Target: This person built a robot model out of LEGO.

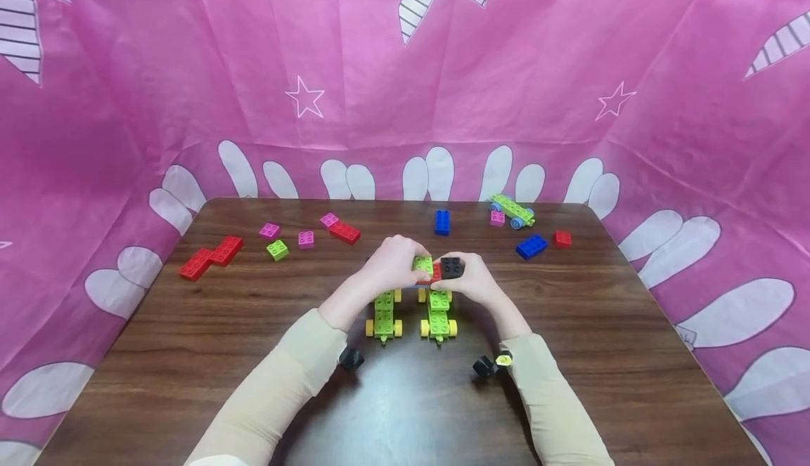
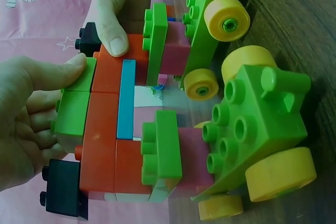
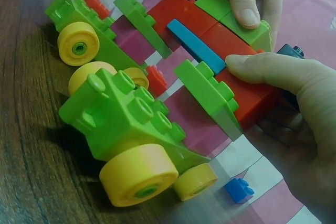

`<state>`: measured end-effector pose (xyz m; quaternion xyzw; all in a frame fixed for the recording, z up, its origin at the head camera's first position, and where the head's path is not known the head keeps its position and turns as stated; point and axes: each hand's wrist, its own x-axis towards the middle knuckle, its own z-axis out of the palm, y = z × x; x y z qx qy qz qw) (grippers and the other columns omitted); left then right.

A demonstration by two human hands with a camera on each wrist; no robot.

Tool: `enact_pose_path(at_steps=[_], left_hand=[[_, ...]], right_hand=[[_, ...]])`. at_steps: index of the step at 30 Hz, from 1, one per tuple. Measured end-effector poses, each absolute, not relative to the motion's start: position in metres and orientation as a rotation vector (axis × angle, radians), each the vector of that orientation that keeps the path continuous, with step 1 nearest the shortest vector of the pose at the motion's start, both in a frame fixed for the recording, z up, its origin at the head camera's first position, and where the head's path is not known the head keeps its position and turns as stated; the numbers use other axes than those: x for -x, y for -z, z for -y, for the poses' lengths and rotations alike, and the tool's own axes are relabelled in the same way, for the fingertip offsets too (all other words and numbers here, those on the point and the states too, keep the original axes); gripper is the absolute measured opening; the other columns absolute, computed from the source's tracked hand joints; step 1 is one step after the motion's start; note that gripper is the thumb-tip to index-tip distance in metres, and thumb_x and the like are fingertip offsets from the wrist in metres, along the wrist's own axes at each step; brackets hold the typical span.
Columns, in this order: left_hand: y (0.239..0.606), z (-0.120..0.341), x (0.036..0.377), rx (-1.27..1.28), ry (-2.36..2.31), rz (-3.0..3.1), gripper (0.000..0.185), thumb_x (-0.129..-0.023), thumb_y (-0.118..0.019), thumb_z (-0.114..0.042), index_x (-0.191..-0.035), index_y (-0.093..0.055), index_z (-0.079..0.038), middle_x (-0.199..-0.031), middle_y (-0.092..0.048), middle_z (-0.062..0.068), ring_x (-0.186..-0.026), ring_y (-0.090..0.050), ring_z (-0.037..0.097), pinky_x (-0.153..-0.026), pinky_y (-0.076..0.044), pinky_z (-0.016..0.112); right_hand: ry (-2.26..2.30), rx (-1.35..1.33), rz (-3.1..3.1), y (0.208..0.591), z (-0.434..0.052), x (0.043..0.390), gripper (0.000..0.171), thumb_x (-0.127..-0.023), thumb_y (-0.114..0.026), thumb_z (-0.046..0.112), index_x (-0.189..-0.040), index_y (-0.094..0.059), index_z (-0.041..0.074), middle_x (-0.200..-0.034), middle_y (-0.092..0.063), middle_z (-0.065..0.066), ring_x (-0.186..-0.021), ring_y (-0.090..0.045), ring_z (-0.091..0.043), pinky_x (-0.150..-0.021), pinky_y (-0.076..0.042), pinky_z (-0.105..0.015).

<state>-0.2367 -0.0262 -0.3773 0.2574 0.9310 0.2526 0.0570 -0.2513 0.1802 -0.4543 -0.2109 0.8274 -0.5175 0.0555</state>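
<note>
A toy-brick build spans two green wheeled bases [image 1: 384,318] with yellow wheels [image 2: 281,174]. Pink bricks [image 3: 193,119] and green bricks [image 3: 207,90] rise from the bases. Across them lie red bricks [image 2: 102,135], with a thin blue piece [image 2: 127,98] under the span. On top sit bright green bricks [image 1: 422,264], with a black brick [image 2: 63,187] at either end. My left hand [image 1: 394,267] pinches the top green bricks, its thumb along their side. My right hand [image 1: 471,277] grips a red brick at the right end, thumb on its near face.
At the back left lie red bricks [image 1: 211,258], pink bricks [image 1: 306,240] and a small green brick [image 1: 277,249]. Farther right are blue bricks [image 1: 531,247], a red brick [image 1: 562,239] and a green wheeled base [image 1: 512,210] with blue wheels. A pink cloth hangs behind the wooden table.
</note>
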Motion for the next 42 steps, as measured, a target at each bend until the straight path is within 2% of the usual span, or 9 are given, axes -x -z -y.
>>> enact_pose_path(at_steps=[15, 27, 33, 42], left_hand=[[0.3776, 0.0262, 0.2372, -0.699, -0.789, -2.824, 0.037, -0.082, -0.079, -0.026, -0.114, -0.073, -0.010, -0.111, -0.073, 0.005, -0.100, -0.064, 0.020, -0.088, -0.055, 0.036], [0.3772, 0.0243, 0.2357, -0.689, -0.797, -2.823, 0.034, -0.084, -0.078, -0.025, -0.114, -0.073, -0.009, -0.110, -0.073, 0.005, -0.092, -0.064, 0.018, -0.082, -0.055, 0.032], [0.3791, 0.0242, 0.2345, -0.739, -0.760, -2.850, 0.033, -0.085, -0.077, -0.024, -0.114, -0.073, -0.009, -0.110, -0.073, 0.006, -0.095, -0.065, 0.020, -0.084, -0.055, 0.036], [0.3801, 0.0247, 0.2344, -0.771, -0.728, -2.860, 0.033, -0.086, -0.076, -0.025, -0.114, -0.073, -0.009, -0.109, -0.074, 0.005, -0.096, -0.066, 0.020, -0.086, -0.055, 0.036]], right_hand=[[1.545, 0.632, -2.528, 0.4528, -0.1787, 0.2532, 0.039, -0.077, -0.084, 0.018, -0.109, -0.068, 0.004, -0.097, -0.072, -0.011, -0.083, -0.066, -0.019, -0.082, -0.055, -0.034], [1.560, 0.688, -2.557, 0.4569, -0.1807, 0.2533, 0.041, -0.076, -0.084, 0.023, -0.108, -0.068, 0.003, -0.094, -0.072, -0.009, -0.080, -0.065, -0.017, -0.077, -0.055, -0.029], [1.544, 0.633, -2.539, 0.4548, -0.1806, 0.2530, 0.042, -0.076, -0.084, 0.021, -0.110, -0.068, 0.003, -0.097, -0.072, -0.010, -0.083, -0.064, -0.018, -0.084, -0.054, -0.035], [1.522, 0.587, -2.535, 0.4522, -0.1799, 0.2520, 0.042, -0.077, -0.083, 0.016, -0.114, -0.067, 0.002, -0.101, -0.072, -0.014, -0.086, -0.063, -0.020, -0.086, -0.052, -0.035]])
